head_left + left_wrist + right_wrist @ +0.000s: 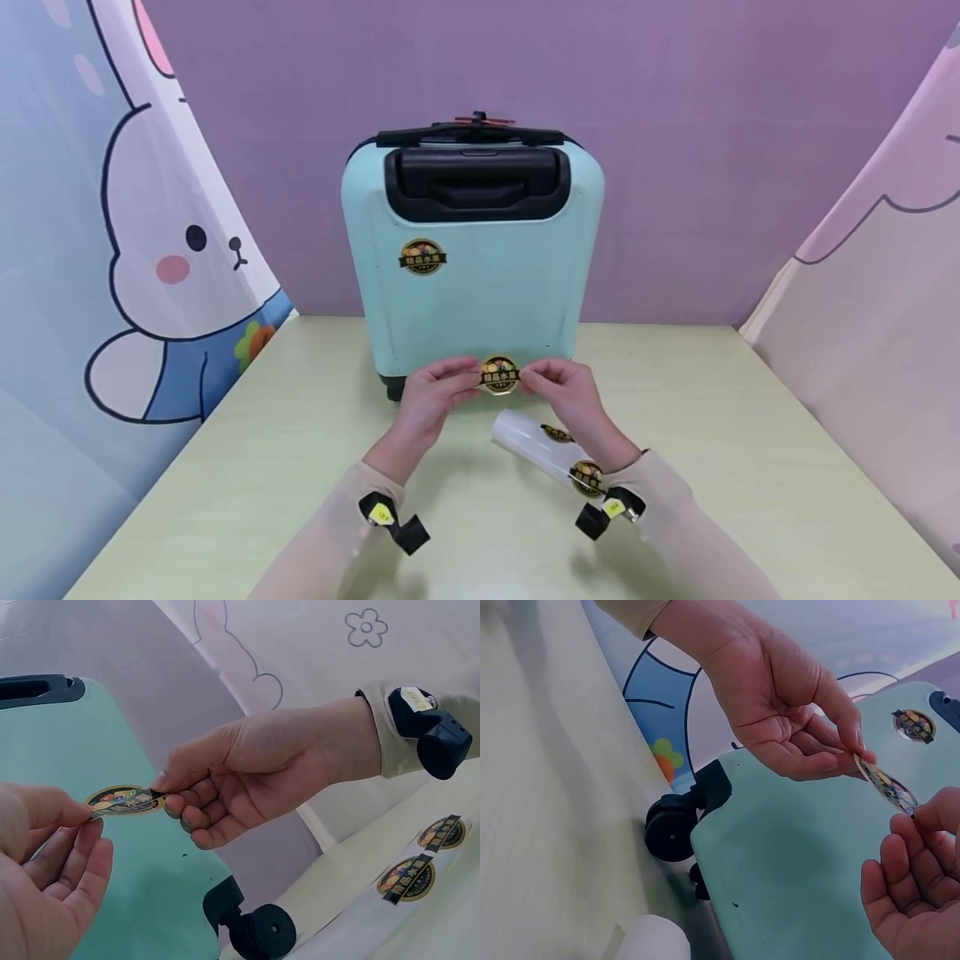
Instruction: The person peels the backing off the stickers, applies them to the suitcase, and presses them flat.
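A round black-and-gold sticker (500, 375) with fruit and lettering is stretched between both hands in front of the suitcase's lower part. My left hand (441, 393) pinches its left end between thumb and fingers. At the other end, my right hand (573, 400) pinches the edge the same way. The mint-green suitcase (487, 292) stands upright behind the hands. A matching sticker (422, 257) is stuck on its upper left. In both wrist views the held sticker (126, 801) appears tilted and apart from the suitcase surface.
A white roll (525, 440) bearing more such stickers lies on the pale table (247, 500), partly under my right forearm. Black wheels (262, 930) support the suitcase. A purple cloth (675, 167) hangs behind, with a rabbit-printed cloth (172, 250) at left.
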Available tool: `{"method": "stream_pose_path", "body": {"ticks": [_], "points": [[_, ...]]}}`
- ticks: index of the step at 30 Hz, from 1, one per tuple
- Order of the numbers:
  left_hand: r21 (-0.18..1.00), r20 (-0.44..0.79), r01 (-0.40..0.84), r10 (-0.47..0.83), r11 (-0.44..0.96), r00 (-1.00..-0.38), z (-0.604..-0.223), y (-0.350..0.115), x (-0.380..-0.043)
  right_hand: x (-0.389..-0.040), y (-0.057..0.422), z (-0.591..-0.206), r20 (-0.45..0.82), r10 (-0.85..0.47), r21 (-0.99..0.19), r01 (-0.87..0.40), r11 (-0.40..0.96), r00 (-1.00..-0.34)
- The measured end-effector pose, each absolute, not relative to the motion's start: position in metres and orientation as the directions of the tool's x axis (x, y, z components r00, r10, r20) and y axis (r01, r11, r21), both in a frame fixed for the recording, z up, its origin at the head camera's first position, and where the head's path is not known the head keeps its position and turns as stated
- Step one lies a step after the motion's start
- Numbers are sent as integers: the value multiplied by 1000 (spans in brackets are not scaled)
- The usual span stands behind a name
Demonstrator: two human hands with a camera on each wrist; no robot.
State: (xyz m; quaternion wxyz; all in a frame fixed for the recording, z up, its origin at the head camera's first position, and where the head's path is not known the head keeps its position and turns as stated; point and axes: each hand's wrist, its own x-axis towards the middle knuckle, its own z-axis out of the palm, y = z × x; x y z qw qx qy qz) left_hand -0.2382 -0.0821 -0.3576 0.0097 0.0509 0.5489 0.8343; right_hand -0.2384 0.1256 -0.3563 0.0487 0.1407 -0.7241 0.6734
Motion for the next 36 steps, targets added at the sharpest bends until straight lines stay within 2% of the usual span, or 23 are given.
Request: {"method": "stream_pose_path", "body": {"ticks": [7,16,27,36], "points": [[936,144,138,-5,-324,-990,-358,-84,-242,-241,118,-349,275,-130,-959,-282,38,-953],[901,260,272,-82,-337,-962,-355,-86,-246,-252,109,-344,300,-93,-951,-305,49,-949],[872,301,323,-118,-368,-946,-343,-86,-250,-259,99,-331,377,-65,-925,-379,30,-924],[843,336,366,-146,-393,-930,-335,-83,-253,-265,96,-321,385,-44,-923,-385,-11,-922]]}}
